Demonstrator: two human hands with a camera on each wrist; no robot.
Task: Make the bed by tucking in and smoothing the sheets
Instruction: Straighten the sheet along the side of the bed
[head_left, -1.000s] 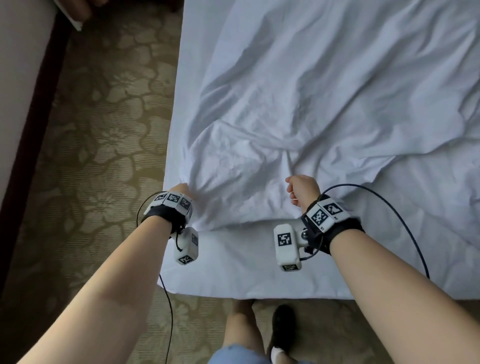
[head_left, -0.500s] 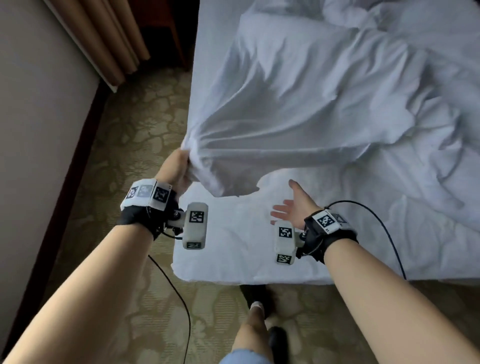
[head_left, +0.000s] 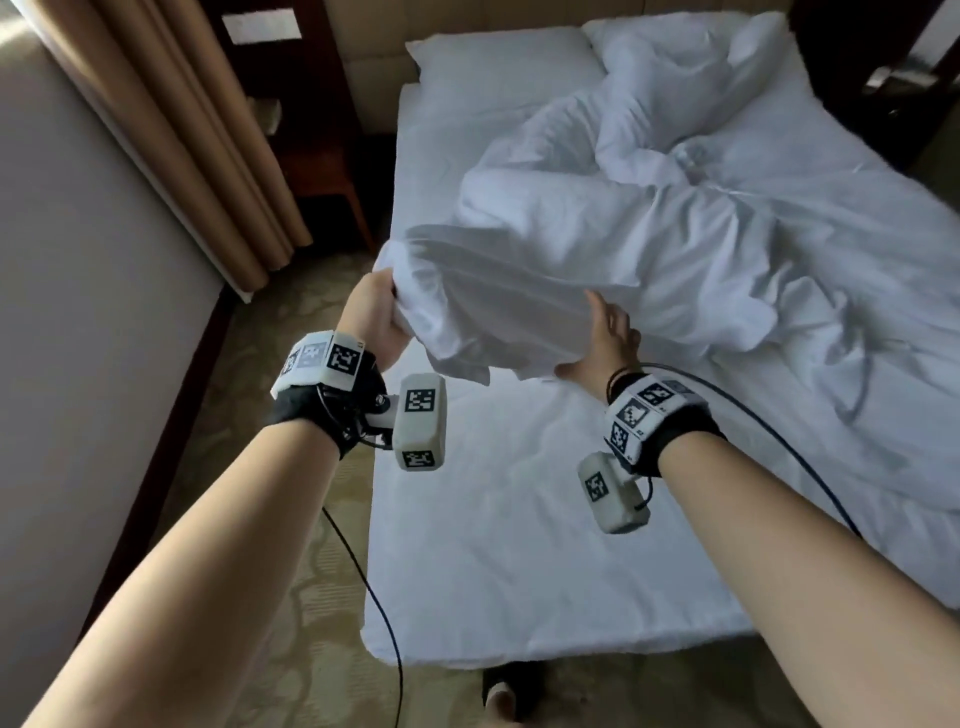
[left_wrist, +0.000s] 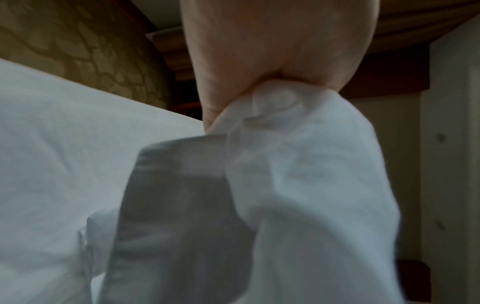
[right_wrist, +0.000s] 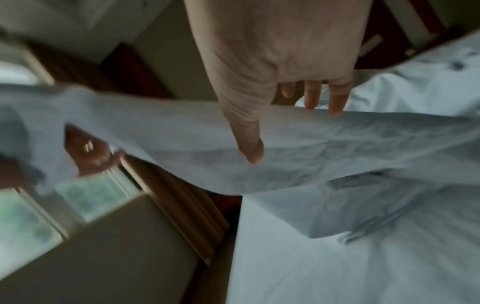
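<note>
Nearest, at the foot of the bed, the flat white fitted sheet (head_left: 519, 545) lies smooth over the mattress and hangs over the near edge; whether that edge is tucked under cannot be seen from above. A dark cable (head_left: 374, 597) hangs over the patterned carpet (head_left: 291, 597) at the near left.

Just beyond, the left hand (head_left: 371, 317) is closed in a fist on a bunched corner of the loose white top sheet (head_left: 597, 280), lifted clear of the mattress above the left bed edge. The left wrist view confirms the fingers are wrapped tight round the gathered cloth. This raised grip probably serves to pull the sheet taut for spreading.

To the right, the right hand (head_left: 602, 338) is open, fingers straight and spread, the palm against the hanging fold of the same sheet. It grips nothing; it appears to steady or locate the near hem. The right wrist view is blurred, so exact finger contact is uncertain.

Farther off, the top sheet lies heaped and creased across the middle and right of the bed. Its other corners are buried in the folds. At the far end, two white pillows (head_left: 498, 62) rest against the headboard. Tan curtains (head_left: 171, 119) hang at the far left.
</note>
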